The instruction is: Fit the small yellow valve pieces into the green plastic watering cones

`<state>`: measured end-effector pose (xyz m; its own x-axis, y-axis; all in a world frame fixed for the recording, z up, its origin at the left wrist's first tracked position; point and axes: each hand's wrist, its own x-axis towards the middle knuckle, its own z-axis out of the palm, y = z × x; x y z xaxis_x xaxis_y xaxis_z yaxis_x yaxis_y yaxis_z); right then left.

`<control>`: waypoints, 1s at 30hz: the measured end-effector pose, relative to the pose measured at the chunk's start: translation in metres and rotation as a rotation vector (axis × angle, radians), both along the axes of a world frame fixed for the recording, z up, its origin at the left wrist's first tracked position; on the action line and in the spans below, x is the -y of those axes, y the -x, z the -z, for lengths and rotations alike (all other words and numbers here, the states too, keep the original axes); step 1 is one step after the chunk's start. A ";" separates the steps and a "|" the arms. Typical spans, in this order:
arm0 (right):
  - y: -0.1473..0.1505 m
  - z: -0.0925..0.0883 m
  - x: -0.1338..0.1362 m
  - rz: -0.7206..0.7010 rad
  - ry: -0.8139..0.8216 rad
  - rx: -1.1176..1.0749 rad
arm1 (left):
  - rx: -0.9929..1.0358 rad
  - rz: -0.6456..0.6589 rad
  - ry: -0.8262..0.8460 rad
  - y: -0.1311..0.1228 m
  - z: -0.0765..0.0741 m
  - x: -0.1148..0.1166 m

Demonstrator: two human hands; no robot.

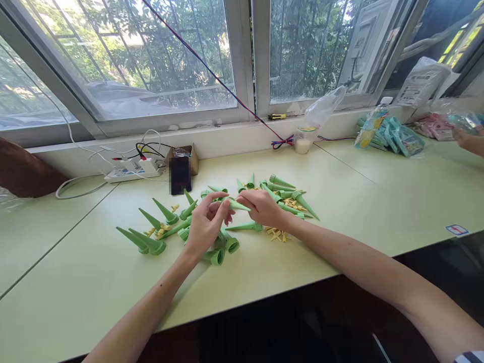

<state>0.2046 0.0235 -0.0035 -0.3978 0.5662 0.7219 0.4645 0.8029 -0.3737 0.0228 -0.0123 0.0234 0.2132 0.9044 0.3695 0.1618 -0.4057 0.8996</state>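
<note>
My left hand is closed around a light green plastic cone spike, whose pointed end faces right. Close beside it, my right hand has its fingers pinched near the cone's side; what they hold, if anything, is hidden. Several more green cone spikes with ribbed, cap-like ends stand or lie around both hands. Small yellow pieces lie in little heaps among them, and one heap is just below my right hand.
Behind the cones are a phone against a cardboard box and a white power strip. Farther right stand a plastic cup, a bottle and teal packets. Another person's hand shows at the right edge.
</note>
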 end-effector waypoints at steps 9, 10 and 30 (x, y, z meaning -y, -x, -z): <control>0.000 0.007 -0.005 -0.021 -0.045 -0.021 | 0.001 0.010 -0.054 0.004 0.002 -0.003; 0.000 0.008 -0.006 -0.020 -0.041 -0.018 | -0.020 -0.016 -0.083 0.004 0.003 -0.004; 0.001 0.009 -0.004 -0.074 0.017 -0.058 | -0.181 -0.122 -0.367 0.003 0.013 -0.006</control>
